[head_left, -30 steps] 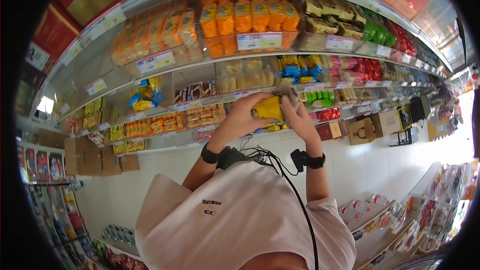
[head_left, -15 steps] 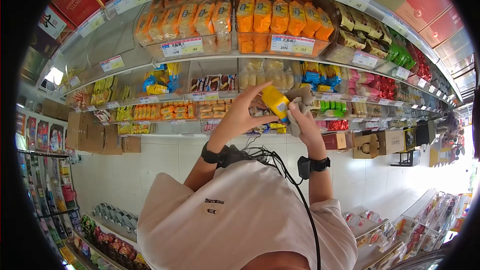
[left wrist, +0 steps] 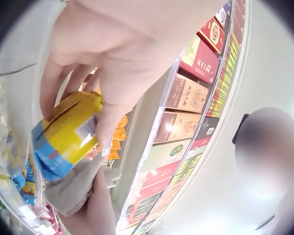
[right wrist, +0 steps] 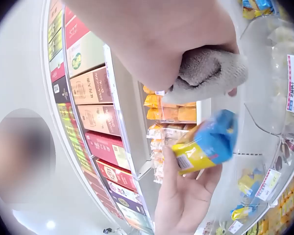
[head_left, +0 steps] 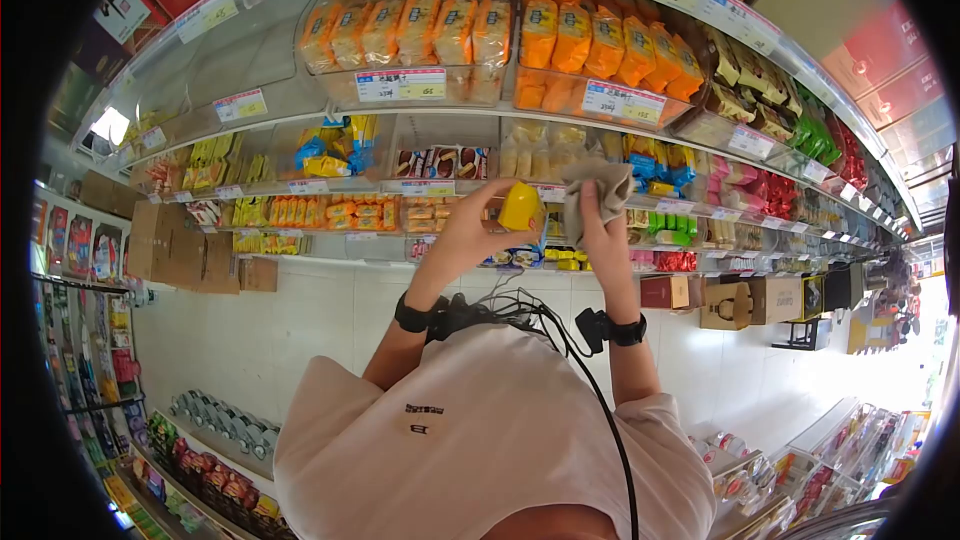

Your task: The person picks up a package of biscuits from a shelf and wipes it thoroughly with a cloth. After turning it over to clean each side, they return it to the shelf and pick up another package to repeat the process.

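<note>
My left hand (head_left: 462, 238) grips a yellow and blue snack packet (head_left: 521, 208) between thumb and fingers. The left wrist view shows the packet (left wrist: 71, 134) with its blue end pointing away from the palm and a white label patch on its side. A crumpled grey cloth (head_left: 578, 205) is held in my right hand (head_left: 607, 240), just to the right of the packet. In the right wrist view the cloth (right wrist: 213, 73) is bunched inside the curled fingers, a small gap away from the packet (right wrist: 210, 139). Both hands are in front of the middle shelves.
Clear bins of orange packets (head_left: 603, 45) line the upper shelf. Below are bins with blue and yellow packets (head_left: 336, 150) and chocolate-coloured snacks (head_left: 442, 162). Price tags (head_left: 400, 84) run along the shelf edges. Cardboard boxes (head_left: 185, 240) stand on the floor at left, others (head_left: 775, 298) at right.
The packet has turned in my left hand, its yellow end now facing up. My right hand with the cloth has drawn slightly away from it. The head view has shifted a little left.
</note>
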Tool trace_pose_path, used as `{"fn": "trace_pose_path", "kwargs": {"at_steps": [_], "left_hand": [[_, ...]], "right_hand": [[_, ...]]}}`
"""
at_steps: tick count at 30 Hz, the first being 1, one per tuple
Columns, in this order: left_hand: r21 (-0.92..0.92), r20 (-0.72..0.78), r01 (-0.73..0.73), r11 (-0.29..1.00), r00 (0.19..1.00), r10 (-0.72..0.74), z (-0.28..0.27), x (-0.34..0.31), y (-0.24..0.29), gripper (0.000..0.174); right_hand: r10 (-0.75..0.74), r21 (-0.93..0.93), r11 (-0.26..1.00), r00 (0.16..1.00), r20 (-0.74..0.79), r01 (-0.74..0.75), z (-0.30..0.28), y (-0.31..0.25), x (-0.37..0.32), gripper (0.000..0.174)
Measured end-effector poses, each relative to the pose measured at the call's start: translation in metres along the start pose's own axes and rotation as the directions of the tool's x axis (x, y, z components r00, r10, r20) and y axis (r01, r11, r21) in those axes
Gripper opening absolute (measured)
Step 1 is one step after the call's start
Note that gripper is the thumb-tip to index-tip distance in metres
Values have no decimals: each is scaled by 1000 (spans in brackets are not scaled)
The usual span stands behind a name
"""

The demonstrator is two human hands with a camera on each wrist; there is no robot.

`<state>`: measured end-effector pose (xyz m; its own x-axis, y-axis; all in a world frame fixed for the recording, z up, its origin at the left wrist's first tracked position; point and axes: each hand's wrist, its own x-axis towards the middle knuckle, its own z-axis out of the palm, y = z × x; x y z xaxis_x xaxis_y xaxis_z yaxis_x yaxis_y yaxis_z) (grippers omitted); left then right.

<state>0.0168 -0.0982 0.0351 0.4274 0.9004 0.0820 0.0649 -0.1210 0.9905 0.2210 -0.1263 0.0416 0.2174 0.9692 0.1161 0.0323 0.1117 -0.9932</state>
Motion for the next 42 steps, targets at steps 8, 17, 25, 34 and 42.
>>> {"fn": "trace_pose_path", "kwargs": {"at_steps": [8, 17, 25, 34, 42], "left_hand": [[-9, 71, -26, 1000, 997, 27, -24, -7, -11, 66], [-313, 22, 2, 950, 1000, 6, -16, 11, -47, 60], [-216, -93, -51, 975, 995, 31, 21, 45, -55, 54], [-207, 116, 92, 974, 991, -69, 103, 76, -51, 57], [-153, 309, 161, 975, 945, -107, 178, 101, -78, 62]], "right_hand": [[96, -212, 977, 944, 316, -29, 37, 21, 2, 31], [328, -158, 934, 944, 24, -320, 5, 32, -12, 36], [417, 562, 691, 886, 205, -455, -70, 34, -33, 57], [410, 684, 643, 909, 73, -345, -145, 41, -67, 54], [462, 731, 629, 883, -80, -263, -208, 58, -99, 47]]}}
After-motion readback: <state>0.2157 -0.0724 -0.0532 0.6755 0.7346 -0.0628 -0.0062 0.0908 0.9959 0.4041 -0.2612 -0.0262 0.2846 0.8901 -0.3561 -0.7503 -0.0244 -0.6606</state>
